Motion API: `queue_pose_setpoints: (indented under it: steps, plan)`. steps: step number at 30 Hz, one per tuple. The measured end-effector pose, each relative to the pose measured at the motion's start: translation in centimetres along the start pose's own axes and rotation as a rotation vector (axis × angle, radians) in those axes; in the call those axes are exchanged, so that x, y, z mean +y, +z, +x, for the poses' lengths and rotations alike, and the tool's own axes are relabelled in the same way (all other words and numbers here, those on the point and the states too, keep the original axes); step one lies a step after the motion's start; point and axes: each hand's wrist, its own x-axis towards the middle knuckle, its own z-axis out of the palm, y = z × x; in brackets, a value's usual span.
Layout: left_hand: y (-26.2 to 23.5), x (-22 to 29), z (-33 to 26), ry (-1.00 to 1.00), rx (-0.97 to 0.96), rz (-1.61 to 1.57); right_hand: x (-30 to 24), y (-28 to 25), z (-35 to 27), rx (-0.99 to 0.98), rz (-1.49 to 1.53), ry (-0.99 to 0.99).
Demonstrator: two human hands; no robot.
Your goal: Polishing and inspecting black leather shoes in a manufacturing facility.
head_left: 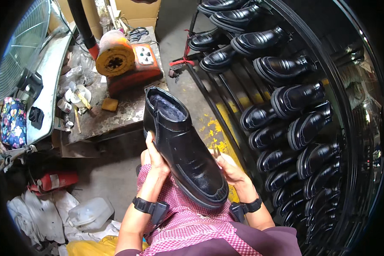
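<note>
A black leather ankle boot [187, 149] with a fuzzy dark lining hangs in front of my body, its toe pointing down toward me and its opening at the far end. My left hand [155, 157] grips its left side near the heel, partly hidden under it. Beside the boot's right side, my right hand [230, 169] is closed with thumb and fingers around a small pointed tool [217, 152]. Only the tip of that tool shows, too little to tell its exact kind. The sole's underside is out of sight.
A tall rack [226, 91] with several shiny black boots stands on the right. At the far left is a worn workbench [132, 109] with an orange machine [123, 59] and a yellow sponge [110, 104]. A fan [21, 51], fire extinguisher [55, 181] and plastic jug [89, 212] line the left.
</note>
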Motion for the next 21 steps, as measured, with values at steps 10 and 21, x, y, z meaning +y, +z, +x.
queue_pose_setpoints:
  steps: [10,21]
  plan:
    - [1.3,-2.2,4.2,0.046,0.126,0.141,-4.0,3.2,2.4,0.241,0.226,-0.352]
    - [0.1,-4.6,-1.3,1.056,-0.302,1.544,-14.1,3.2,16.4,0.704,-0.425,-0.767]
